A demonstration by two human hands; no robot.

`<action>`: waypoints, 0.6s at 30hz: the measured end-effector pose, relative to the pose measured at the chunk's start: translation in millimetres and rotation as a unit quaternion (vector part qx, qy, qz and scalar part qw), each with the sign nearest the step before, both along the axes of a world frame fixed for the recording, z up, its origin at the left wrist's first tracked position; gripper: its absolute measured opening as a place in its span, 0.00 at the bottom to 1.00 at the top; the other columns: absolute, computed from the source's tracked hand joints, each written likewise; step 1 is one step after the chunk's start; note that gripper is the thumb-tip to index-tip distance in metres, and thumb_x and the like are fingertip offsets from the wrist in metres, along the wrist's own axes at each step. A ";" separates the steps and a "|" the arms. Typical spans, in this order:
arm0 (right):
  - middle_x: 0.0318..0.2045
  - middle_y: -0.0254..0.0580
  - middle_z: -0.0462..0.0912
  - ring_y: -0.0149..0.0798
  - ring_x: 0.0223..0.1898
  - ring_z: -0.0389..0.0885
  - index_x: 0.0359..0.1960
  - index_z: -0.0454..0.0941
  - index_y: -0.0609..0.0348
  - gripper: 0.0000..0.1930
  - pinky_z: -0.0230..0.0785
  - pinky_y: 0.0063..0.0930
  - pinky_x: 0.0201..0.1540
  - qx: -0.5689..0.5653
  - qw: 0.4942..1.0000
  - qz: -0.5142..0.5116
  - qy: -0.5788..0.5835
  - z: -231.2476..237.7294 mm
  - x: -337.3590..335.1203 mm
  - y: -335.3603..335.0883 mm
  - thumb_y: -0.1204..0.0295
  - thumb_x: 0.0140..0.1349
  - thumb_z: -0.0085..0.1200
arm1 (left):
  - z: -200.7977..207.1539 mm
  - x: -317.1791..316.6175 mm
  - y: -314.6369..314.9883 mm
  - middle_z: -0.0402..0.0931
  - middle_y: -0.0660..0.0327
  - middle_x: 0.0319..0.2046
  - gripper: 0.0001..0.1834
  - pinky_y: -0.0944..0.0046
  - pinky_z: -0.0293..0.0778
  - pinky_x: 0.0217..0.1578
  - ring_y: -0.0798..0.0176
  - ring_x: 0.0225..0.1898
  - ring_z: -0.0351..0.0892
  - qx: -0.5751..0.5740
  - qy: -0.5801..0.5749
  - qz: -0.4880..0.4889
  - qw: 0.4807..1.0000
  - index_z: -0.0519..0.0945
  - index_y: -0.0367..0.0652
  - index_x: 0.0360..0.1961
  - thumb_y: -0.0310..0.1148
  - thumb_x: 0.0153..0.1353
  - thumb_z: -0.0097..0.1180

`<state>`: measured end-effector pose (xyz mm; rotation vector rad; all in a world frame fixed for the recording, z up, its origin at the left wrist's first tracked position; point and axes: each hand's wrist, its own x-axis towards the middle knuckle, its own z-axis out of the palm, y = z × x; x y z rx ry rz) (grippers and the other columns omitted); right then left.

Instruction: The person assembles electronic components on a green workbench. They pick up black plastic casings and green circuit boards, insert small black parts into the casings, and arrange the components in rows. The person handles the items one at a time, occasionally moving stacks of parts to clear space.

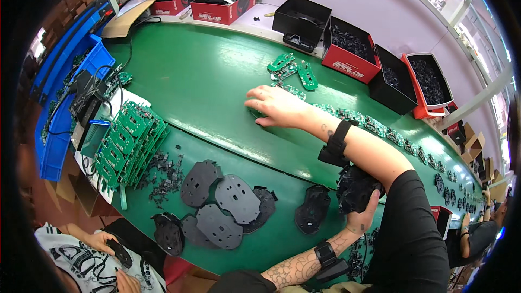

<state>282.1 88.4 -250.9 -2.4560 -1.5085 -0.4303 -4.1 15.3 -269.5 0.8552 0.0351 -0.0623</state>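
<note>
My left hand [362, 216], its tattooed forearm rising from the lower edge, grips a dark plastic housing [355, 189] with moulded inner parts, partly covered by my right arm. Crossing above it, my right arm reaches left over the table. My right hand [274, 107] has its fingers curled round a small green circuit board [255, 113], mostly hidden under the palm. Just beyond that hand lies a loose group of green circuit boards [282, 63]. A single black housing [312, 209] lies left of my left hand, and a heap of flat black shells [237, 198] sits farther left.
Stacked green board panels [127, 144] stand at the left beside scattered black bits [165, 176] and a blue bin [97, 57]. Red and black boxes [350, 51] of small parts line the back. A board row [374, 126] runs right. Another person [103, 255] holds a black part at lower left.
</note>
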 end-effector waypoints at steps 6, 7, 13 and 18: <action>0.35 0.44 0.77 0.46 0.44 0.76 0.32 0.78 0.62 0.13 0.74 0.38 0.46 -0.131 0.986 -0.063 0.075 0.2 -3.4 -2.2 0.68 0.47 0.64 | -1.7 -4.5 -2.2 0.81 0.61 0.40 0.10 0.64 0.73 0.44 0.62 0.41 0.79 0.023 0.005 -0.024 0.999 0.80 0.36 0.43 0.30 0.63 0.57; 0.35 0.43 0.77 0.47 0.43 0.77 0.31 0.77 0.62 0.13 0.74 0.37 0.44 -0.117 0.989 -0.054 0.073 0.1 -4.0 1.1 0.68 0.48 0.64 | -1.9 -4.3 -1.8 0.81 0.61 0.40 0.10 0.64 0.73 0.44 0.62 0.40 0.80 0.039 -0.008 -0.018 0.999 0.81 0.36 0.43 0.30 0.63 0.57; 0.29 0.50 0.79 0.52 0.37 0.79 0.32 0.74 0.61 0.12 0.73 0.43 0.41 0.027 0.988 -0.135 0.067 -1.9 34.3 22.4 0.65 0.53 0.60 | -10.2 10.0 -1.3 0.81 0.61 0.36 0.08 0.64 0.73 0.40 0.63 0.37 0.79 0.093 0.014 0.067 0.993 0.81 0.36 0.40 0.30 0.64 0.55; 0.29 0.52 0.82 0.48 0.34 0.82 0.38 0.74 0.63 0.09 0.74 0.36 0.39 0.245 0.909 -0.224 0.251 -1.0 51.7 12.6 0.71 0.59 0.54 | 5.1 24.6 12.7 0.81 0.61 0.36 0.08 0.65 0.73 0.39 0.65 0.37 0.79 0.027 -0.010 0.117 0.993 0.80 0.36 0.40 0.28 0.66 0.52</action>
